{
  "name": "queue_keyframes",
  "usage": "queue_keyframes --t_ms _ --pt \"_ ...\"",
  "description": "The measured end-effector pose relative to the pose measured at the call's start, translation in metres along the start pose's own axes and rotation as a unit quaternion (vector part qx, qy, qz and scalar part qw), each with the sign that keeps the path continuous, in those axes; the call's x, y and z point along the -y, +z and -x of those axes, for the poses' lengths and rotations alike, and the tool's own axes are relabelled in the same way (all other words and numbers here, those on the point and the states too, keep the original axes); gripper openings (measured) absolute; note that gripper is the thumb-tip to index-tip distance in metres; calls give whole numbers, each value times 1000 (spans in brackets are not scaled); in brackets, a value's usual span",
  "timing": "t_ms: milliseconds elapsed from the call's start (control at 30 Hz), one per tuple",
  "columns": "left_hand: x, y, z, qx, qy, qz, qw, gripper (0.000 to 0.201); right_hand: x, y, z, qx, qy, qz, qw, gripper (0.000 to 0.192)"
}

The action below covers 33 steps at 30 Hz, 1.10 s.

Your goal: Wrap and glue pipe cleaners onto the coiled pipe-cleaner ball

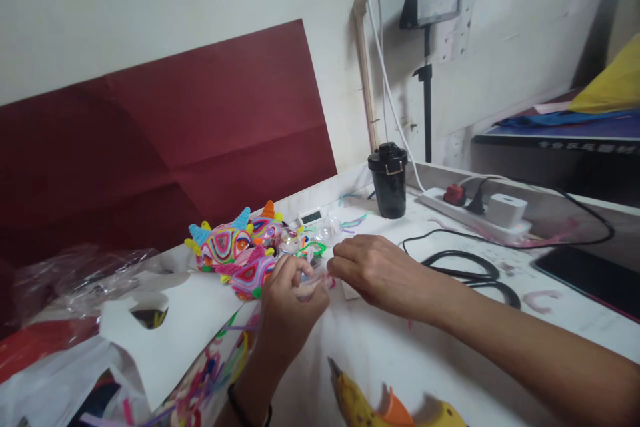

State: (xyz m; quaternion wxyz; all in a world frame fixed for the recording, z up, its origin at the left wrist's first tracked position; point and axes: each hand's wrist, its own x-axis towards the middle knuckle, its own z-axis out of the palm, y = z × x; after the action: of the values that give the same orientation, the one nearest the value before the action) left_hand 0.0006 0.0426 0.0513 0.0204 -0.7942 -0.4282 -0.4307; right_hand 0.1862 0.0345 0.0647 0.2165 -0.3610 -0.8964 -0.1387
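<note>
Head view: left hand (287,303) and right hand (373,273) both pinch a thin pink pipe cleaner (314,285); striped woven pieces (240,250) at ten o'clock.

Left of centre on the white bench (440,353) sits a cluster of colourful pipe-cleaner figures (235,250). A black lidded cup (389,179) stands at upper centre, a white power strip (473,213) with a white charger (506,209) to its right. A dark red paper sheet (165,127) leans on the wall. A yellow glue gun (360,403) lies at the bottom edge.
</note>
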Motion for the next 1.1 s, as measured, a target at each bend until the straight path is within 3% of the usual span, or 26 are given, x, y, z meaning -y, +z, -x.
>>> queue_keyframes --t_ms 300,600,1100 --pt "0 -1 -1 31 -27 32 999 10 1 -2 2 3 47 -110 993 14" --pt "0 0 0 36 -13 22 999 10 -1 -6 2 14 121 -267 956 13" --pt "-4 -1 1 18 13 4 1000 12 -4 -4 1 11 143 -324 935 14"
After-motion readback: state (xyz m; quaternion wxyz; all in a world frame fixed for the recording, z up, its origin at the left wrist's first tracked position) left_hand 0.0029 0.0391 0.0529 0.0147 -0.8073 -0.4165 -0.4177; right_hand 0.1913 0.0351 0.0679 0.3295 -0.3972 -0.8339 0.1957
